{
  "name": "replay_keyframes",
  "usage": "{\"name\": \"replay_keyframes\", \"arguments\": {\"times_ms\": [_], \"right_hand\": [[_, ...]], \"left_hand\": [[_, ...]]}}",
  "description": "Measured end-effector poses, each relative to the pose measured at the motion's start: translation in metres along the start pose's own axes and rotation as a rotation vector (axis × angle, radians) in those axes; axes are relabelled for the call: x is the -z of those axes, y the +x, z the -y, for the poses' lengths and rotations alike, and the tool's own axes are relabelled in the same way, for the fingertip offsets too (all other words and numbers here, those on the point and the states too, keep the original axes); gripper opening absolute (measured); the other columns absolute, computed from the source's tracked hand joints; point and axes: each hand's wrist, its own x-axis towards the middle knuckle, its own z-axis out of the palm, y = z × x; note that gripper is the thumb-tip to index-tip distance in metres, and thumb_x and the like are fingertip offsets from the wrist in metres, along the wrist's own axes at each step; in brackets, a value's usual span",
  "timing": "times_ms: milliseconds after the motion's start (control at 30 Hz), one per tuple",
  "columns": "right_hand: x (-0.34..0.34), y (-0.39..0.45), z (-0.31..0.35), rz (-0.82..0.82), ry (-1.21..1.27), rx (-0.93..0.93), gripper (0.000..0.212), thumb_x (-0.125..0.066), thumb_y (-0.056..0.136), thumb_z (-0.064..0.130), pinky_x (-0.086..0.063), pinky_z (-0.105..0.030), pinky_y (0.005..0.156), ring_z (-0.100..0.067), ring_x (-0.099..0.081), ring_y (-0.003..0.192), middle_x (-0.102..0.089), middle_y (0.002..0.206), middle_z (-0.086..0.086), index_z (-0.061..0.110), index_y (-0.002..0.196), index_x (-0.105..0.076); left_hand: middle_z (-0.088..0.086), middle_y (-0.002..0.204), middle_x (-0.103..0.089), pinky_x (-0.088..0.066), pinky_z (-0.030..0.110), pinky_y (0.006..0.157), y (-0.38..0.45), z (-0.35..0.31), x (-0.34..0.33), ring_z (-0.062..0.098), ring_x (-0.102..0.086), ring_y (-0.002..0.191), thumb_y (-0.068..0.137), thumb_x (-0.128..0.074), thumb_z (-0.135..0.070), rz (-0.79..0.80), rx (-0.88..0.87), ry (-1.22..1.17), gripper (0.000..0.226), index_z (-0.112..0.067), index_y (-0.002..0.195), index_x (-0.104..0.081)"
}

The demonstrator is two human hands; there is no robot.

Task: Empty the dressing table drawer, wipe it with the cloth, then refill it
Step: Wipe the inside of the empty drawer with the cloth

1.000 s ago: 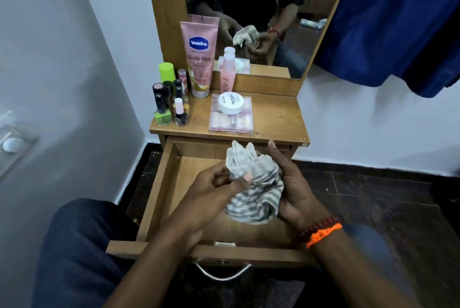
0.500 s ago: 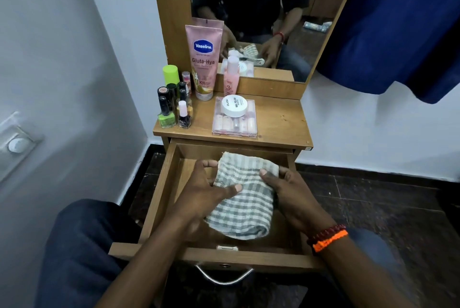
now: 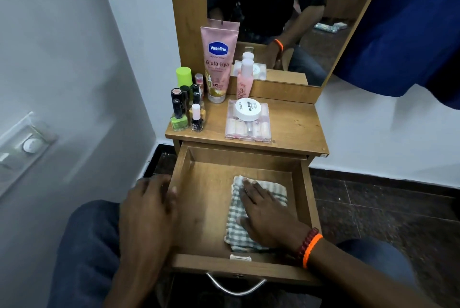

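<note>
The wooden drawer (image 3: 199, 208) stands pulled out below the dressing table top (image 3: 293, 126). Inside it lies only the folded green-and-white checked cloth (image 3: 236, 230), on the right half of the drawer floor. My right hand (image 3: 266, 213) presses flat on the cloth with straight fingers. My left hand (image 3: 149, 205) rests over the drawer's left wall, fingers outside and thumb at the rim. On the table top stand a pink Vaseline tube (image 3: 219, 58), several nail polish bottles (image 3: 186, 108), a pink bottle (image 3: 245, 78) and a clear case (image 3: 249, 128) with a white jar (image 3: 248, 109) on it.
A mirror (image 3: 273, 8) rises behind the table top. A white wall with a switch plate (image 3: 25, 143) is close on the left. Blue fabric (image 3: 410, 21) hangs at the upper right. Dark tiled floor (image 3: 385, 208) lies to the right. The drawer's metal handle (image 3: 236, 287) faces me.
Both hands held the cloth above the drawer; now it lies on the drawer floor under my right hand. My left hand let go and moved to the drawer's left wall.
</note>
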Motion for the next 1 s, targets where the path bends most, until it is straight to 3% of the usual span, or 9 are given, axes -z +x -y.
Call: {"name": "replay_keyframes", "arguments": {"times_ms": [100,200,367,567,767,1000], "right_hand": [[-0.008,0.017,0.0,0.035,0.021,-0.077,0.072,-0.021,0.109,0.047,0.001,-0.049,0.127,-0.034,0.017,0.156,0.023,0.168,-0.015,0.007,0.162,0.008],[-0.009,0.039,0.009,-0.032,0.014,-0.048,0.071,-0.018,0.109,0.046,0.001,-0.051,0.128,-0.033,0.018,0.156,0.02,0.168,-0.015,0.006,0.161,0.007],[-0.011,0.076,0.033,-0.087,0.029,0.139,0.069,-0.019,0.11,0.046,0.004,-0.049,0.128,-0.031,0.016,0.157,0.015,0.17,-0.012,0.006,0.162,0.001],[-0.014,0.103,0.066,-0.139,0.067,0.166,0.069,-0.025,0.108,0.043,-0.001,-0.052,0.127,-0.033,0.008,0.158,0.008,0.171,-0.013,0.005,0.162,-0.005],[-0.016,0.079,0.017,-0.113,0.07,0.149,0.071,-0.022,0.108,0.055,0.002,-0.044,0.129,-0.02,0.014,0.158,0.011,0.172,-0.001,0.018,0.164,0.001],[-0.017,0.027,-0.044,0.061,0.048,-0.065,0.075,-0.012,0.103,0.063,0.01,-0.043,0.127,-0.017,0.032,0.151,0.036,0.162,0.009,0.026,0.158,0.024]], "left_hand": [[0.002,0.099,-0.067,-0.056,0.045,0.078,-0.004,0.02,0.005,0.022,-0.065,0.083,0.1,-0.044,-0.039,0.162,0.177,0.069,0.024,-0.026,0.1,-0.064],[-0.006,0.078,-0.062,-0.054,0.038,0.065,-0.011,0.012,0.004,0.015,-0.061,0.067,0.101,-0.034,-0.035,0.198,0.156,0.087,0.031,-0.027,0.078,-0.052],[-0.005,0.081,-0.064,-0.046,0.034,0.064,-0.012,0.008,0.005,0.02,-0.062,0.073,0.099,-0.038,-0.031,0.236,0.161,0.153,0.018,-0.029,0.086,-0.05],[-0.007,0.085,-0.065,-0.052,0.036,0.068,-0.012,0.007,0.003,0.017,-0.065,0.078,0.101,-0.039,-0.042,0.239,0.153,0.136,0.021,-0.032,0.088,-0.052],[-0.008,0.089,-0.063,-0.055,0.038,0.068,-0.013,0.007,0.006,0.018,-0.064,0.08,0.101,-0.035,-0.029,0.285,0.159,0.123,0.021,-0.033,0.098,-0.055],[-0.009,0.093,-0.064,-0.056,0.037,0.065,-0.012,0.011,0.002,0.014,-0.063,0.075,0.1,-0.035,-0.026,0.284,0.17,0.118,0.019,-0.034,0.101,-0.052]]}}
